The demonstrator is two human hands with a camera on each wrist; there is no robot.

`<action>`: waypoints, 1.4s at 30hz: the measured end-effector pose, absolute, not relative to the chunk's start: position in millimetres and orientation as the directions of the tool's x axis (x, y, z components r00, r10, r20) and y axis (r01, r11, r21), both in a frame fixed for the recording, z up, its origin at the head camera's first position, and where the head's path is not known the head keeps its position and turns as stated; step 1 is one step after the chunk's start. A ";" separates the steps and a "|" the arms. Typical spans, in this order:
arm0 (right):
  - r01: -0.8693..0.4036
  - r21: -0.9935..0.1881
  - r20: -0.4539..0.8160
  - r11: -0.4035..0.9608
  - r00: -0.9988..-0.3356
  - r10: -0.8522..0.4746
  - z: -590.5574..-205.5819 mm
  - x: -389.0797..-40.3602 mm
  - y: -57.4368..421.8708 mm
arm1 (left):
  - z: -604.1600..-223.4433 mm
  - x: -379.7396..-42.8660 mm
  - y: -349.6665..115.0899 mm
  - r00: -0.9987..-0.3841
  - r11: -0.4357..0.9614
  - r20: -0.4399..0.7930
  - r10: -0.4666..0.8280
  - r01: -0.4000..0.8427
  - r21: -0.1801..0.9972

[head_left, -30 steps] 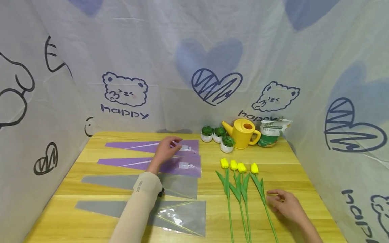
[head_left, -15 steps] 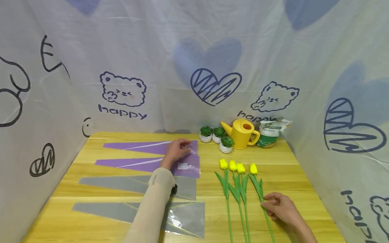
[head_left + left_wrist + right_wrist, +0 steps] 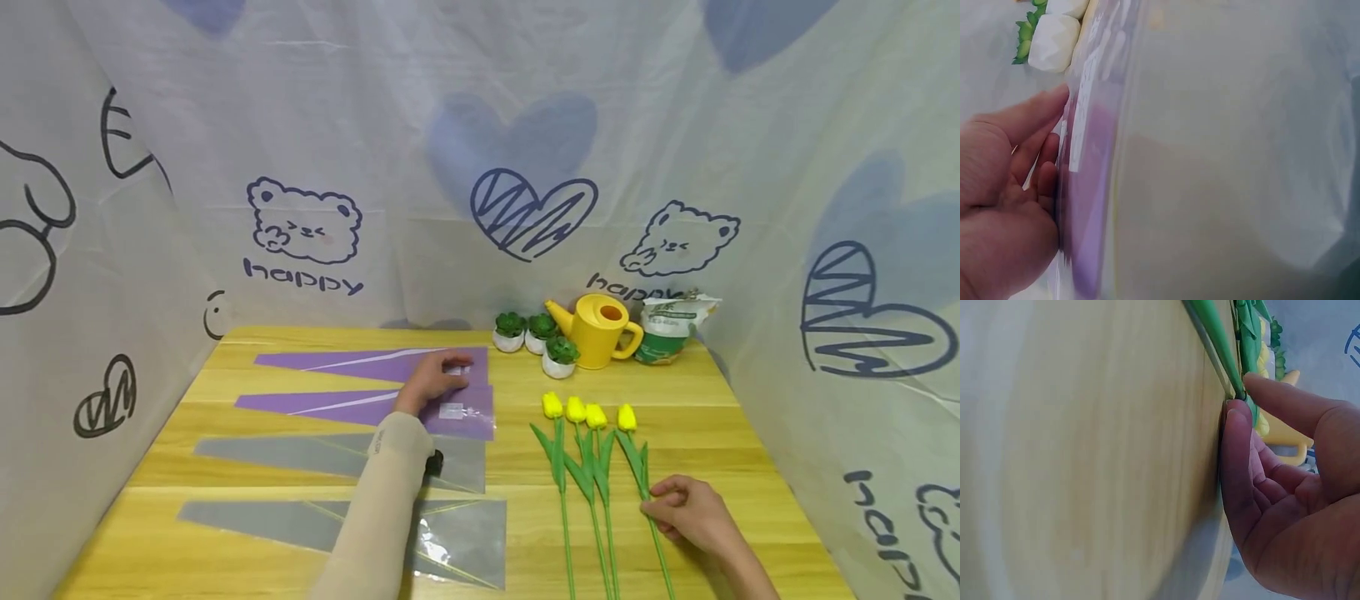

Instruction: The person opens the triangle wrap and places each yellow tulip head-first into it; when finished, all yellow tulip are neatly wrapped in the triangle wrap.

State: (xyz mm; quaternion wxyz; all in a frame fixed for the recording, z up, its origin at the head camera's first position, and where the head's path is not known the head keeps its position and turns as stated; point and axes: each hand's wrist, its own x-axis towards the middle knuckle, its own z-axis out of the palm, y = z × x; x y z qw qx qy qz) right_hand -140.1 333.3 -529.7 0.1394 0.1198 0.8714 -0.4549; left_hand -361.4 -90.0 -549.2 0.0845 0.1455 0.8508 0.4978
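Note:
My left hand [image 3: 431, 380] touches the label end of the far purple flower sleeve [image 3: 337, 359], its fingers loosely bent on the clear film. A second purple sleeve [image 3: 318, 403] lies just nearer, partly under that wrist. Two grey sleeves, one mid-table [image 3: 277, 452] and one at the front [image 3: 255, 521], lie below the left arm. My right hand [image 3: 697, 514] pinches the stem of the rightmost yellow tulip [image 3: 627, 417] between thumb and forefinger, just below its leaves. The right wrist view shows the fingertips at the green stem [image 3: 1216, 340], low over the tabletop.
Several more yellow tulips [image 3: 575, 408] lie left of the pinched one. Three small potted succulents [image 3: 559, 362], a yellow watering can [image 3: 595, 337] and a green-and-white bag [image 3: 663, 335] stand at the back right of the wooden table [image 3: 720, 417]. A printed cloth hangs behind.
My left hand has moved right along the far purple sleeve to its label end. The right hand has come left from beside the rightmost tulip and taken hold of its stem.

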 end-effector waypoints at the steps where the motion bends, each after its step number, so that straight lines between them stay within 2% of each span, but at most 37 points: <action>1: 0.341 -0.756 -0.353 0.560 -0.931 0.090 -529.7 -140.5 333.1 | -549.5 -361.2 -89.3 -0.944 0.453 0.000 0.331 0.159 0.877; 5: 0.363 -0.743 -0.364 0.563 -0.924 0.116 -530.1 -141.5 332.5 | -552.2 -361.4 -85.1 -0.955 0.445 -0.006 0.295 0.132 0.886; 16: 0.363 -0.763 -0.379 0.535 -0.922 0.085 -531.0 -144.2 335.8 | -554.1 -361.0 -77.1 -0.984 0.392 -0.015 0.175 0.056 0.918; 28: 0.374 -0.774 -0.388 0.511 -0.918 0.085 -534.5 -145.0 336.9 | -555.9 -361.5 -74.3 -0.993 0.362 -0.006 0.121 0.039 0.931; 42: 0.392 -0.773 -0.404 0.500 -0.910 0.089 -533.7 -145.6 336.2 | -553.9 -359.9 -71.6 -0.999 0.262 -0.014 0.037 -0.004 0.965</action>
